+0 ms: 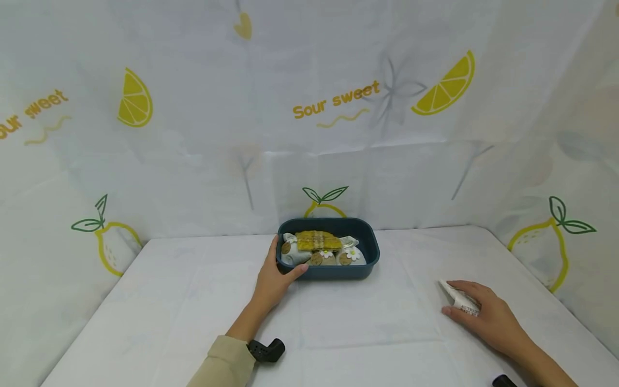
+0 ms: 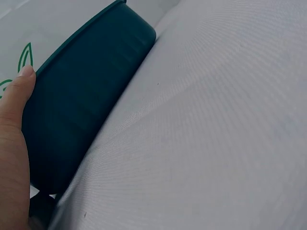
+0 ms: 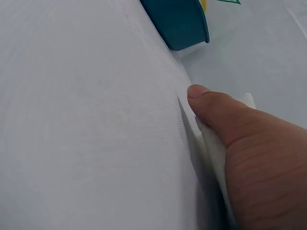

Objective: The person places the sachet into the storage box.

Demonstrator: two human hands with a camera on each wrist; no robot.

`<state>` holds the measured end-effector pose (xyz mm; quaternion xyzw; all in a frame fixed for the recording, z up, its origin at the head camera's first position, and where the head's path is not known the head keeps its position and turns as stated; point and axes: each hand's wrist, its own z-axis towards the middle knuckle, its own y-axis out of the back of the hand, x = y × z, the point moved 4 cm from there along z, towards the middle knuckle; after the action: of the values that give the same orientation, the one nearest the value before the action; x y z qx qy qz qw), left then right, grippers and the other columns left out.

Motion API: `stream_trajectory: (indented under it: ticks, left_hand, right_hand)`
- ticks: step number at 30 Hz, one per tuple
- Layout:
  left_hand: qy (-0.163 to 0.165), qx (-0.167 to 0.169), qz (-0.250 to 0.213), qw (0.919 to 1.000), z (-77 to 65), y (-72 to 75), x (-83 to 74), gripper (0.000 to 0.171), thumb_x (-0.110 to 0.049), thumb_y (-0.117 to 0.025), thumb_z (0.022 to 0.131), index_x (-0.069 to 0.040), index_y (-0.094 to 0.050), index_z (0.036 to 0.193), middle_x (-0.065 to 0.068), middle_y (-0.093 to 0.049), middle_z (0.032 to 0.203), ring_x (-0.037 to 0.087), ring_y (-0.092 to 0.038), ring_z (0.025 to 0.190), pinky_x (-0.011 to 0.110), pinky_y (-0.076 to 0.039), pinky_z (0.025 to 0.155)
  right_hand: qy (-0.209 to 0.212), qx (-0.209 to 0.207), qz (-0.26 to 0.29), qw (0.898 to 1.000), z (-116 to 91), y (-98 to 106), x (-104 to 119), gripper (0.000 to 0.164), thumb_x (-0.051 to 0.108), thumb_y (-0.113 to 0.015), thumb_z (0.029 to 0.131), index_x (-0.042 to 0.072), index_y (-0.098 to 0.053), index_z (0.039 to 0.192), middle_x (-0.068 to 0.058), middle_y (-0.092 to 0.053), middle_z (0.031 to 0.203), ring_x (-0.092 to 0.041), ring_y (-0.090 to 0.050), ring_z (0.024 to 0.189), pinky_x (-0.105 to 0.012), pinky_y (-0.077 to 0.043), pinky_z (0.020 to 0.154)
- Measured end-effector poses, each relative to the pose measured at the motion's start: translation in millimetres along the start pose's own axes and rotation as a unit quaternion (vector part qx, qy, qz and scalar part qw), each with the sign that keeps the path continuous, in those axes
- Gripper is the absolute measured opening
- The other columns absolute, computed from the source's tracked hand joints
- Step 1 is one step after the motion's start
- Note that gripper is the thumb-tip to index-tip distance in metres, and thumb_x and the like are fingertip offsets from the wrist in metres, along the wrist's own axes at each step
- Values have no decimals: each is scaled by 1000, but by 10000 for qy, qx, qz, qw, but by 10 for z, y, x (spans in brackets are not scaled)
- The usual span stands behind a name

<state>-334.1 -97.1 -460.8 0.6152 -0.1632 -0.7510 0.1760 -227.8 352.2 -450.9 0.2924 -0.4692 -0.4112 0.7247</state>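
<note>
A dark teal bin (image 1: pixel 333 273) stands at the back middle of the table, holding several small fabric bundles. My left hand (image 1: pixel 272 280) grips its left end, thumb over the front rim, the other fingers along the side and partly hidden. On top of the bundles lies a yellow plaid one (image 1: pixel 318 241); below it are pale ones with round brown patches and a white daisy (image 1: pixel 353 253). Off to the right, my right hand (image 1: pixel 493 317) holds a white piece with dark printed lettering (image 1: pixel 465 302) between thumb and fingers, low at the tabletop. The palm hides much of that piece.
A white cloth covers the table (image 1: pixel 358 322). Behind and at both sides hangs a white curtain (image 1: pixel 217 177) printed with lemons. The bin stands close to the back curtain. A black band (image 1: pixel 267 350) sits on the left wrist.
</note>
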Motion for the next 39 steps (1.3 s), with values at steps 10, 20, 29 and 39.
stream_trajectory:
  ticks: [10, 20, 29, 39]
  left_hand:
    - [17, -100, 42, 9999, -15, 59, 18, 110, -60, -77, 82, -29, -11, 164, 7, -23, 169, 37, -28, 154, 64, -32, 117]
    - [-14, -136, -4, 9999, -23, 49, 24, 110, -60, -77, 82, -28, -12, 164, 5, -23, 170, 36, -28, 154, 63, -31, 119]
    - [23, -146, -45, 9999, -21, 45, 39, 109, -59, -77, 82, -31, -12, 164, 4, -23, 170, 35, -28, 154, 62, -31, 119]
    - [-48, -46, -56, 10000, -3, -24, 29, 110, -60, -77, 82, -29, -12, 164, 2, -21, 170, 34, -26, 155, 63, -30, 120]
  right_hand:
    - [-620, -593, 639, 9943, 45, 34, 24, 38, 30, -78, 90, 10, -72, 123, -15, -75, 114, 33, -39, 92, 0, -39, 67]
    - [-1792, -619, 1776, 9657, 221, 55, 245, 58, 44, -64, 98, 4, -61, 140, 43, -52, 94, 21, -51, 84, -9, -47, 64]
    - [-1248, -828, 2303, 9615, 705, 29, 827, 53, 39, -61, 102, 6, -58, 143, -9, -65, 132, 15, -53, 96, -5, -48, 73]
    - [-723, -509, 2383, 9672, 1185, -272, 1245, 47, 35, -59, 103, 8, -60, 142, -23, -59, 143, -34, -60, 122, -26, -53, 92]
